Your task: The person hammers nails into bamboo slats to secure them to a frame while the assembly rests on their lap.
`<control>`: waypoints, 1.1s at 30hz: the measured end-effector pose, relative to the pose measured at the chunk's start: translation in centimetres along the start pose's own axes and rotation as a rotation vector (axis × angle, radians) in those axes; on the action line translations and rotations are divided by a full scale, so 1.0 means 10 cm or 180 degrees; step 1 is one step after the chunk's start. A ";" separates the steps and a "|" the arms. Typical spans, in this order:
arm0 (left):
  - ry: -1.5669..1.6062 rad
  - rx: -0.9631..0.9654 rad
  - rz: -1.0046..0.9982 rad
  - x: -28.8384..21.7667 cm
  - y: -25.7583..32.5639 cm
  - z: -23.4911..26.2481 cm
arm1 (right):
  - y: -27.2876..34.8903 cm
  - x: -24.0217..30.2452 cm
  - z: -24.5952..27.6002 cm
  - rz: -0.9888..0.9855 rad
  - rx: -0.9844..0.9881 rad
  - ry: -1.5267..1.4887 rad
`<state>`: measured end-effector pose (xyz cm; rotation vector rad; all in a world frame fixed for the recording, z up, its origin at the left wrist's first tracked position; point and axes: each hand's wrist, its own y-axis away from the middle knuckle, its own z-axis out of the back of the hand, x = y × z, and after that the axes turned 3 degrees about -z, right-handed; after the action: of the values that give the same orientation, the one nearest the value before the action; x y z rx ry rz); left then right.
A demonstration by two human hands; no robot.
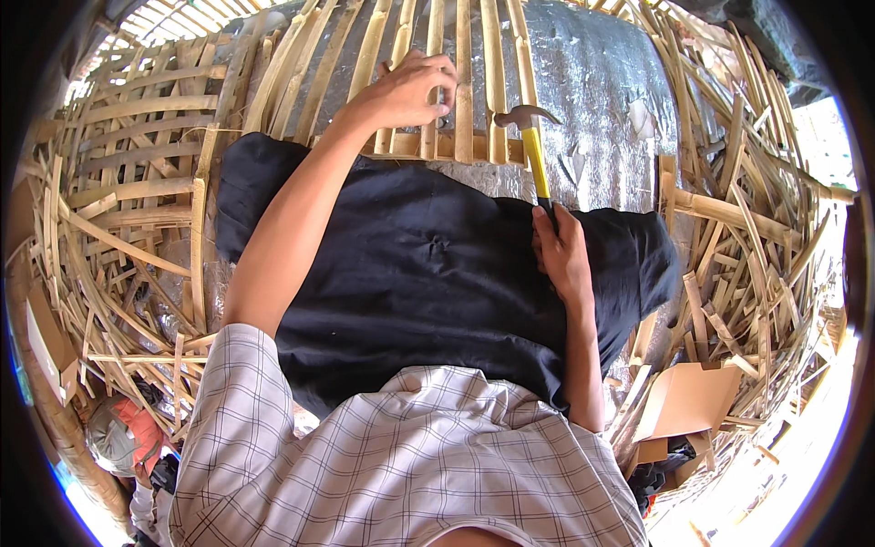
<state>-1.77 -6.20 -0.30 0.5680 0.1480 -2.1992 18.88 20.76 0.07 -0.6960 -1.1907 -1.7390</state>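
Person seated, dark-clothed legs [428, 255] spread over a silvery sheet [606, 91]. On the sheet, ahead of the legs, a row of split-bamboo slats [464, 77]; long axes run away from the body toward the far edge, the left ones fanning slightly. Near ends meet a bamboo crosspiece [447, 147], which lies across them just beyond the lap.

Right hand [561, 246]: fingers wrapped closed around the dark grip of a claw hammer [534, 150], yellow above the grip. Handle points away from the body, leaning a little left, nearly in line with the slats. Head lies crosswise to them: striking face to the left, claw to the right, over the rightmost slats near the crosspiece's right end. Whether it touches them, cannot tell.

Left hand [418, 89]: over the middle slats, beyond the crosspiece; fingers curled, partly closed. Whether anything small is pinched there, or whether it bears on the bamboo, cannot tell.

Key relation: hammer head lies to the right of the left hand and slightly nearer the body, face turned toward it, a few slats between. The left hand is nearer the middle slats; the right reaches the right-hand ones through the hammer.

Past the sheet's right edge: heaped bamboo strips [729, 228]. Left: a bamboo lattice [150, 111].
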 end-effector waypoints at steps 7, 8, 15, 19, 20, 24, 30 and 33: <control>-0.0029 0.0426 0.0014 -0.12 0.11 0.11 | -0.03 -0.03 -0.01 0.0069 0.0038 0.0100; -0.0003 0.0442 0.0005 -0.13 0.11 0.12 | -0.03 -0.03 -0.01 0.0058 0.0040 0.0089; 0.0061 0.0324 -0.0238 -0.02 0.09 0.03 | -0.02 -0.01 -0.01 0.0035 0.0054 0.0120; 0.0090 0.0295 -0.0256 -0.02 0.07 0.02 | -0.02 -0.04 -0.01 -0.0021 0.0126 0.0036; 0.0108 0.0305 -0.0243 -0.03 0.07 0.02 | -0.02 -0.04 -0.01 -0.0024 0.0125 0.0034; 0.0177 0.0257 -0.0233 -0.01 0.07 0.00 | -0.02 -0.04 -0.02 0.0003 0.0148 -0.0016; 0.0323 0.0080 -0.0312 0.03 0.04 0.00 | -0.02 -0.04 -0.02 -0.0017 0.0163 -0.0052; 0.0726 0.0212 -0.0299 -0.09 0.05 0.08 | -0.02 -0.01 -0.01 -0.0007 0.0061 0.0039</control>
<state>-1.19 -6.06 0.86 0.8648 0.2259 -2.2313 18.73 20.76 -0.12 -0.6721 -1.1987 -1.7290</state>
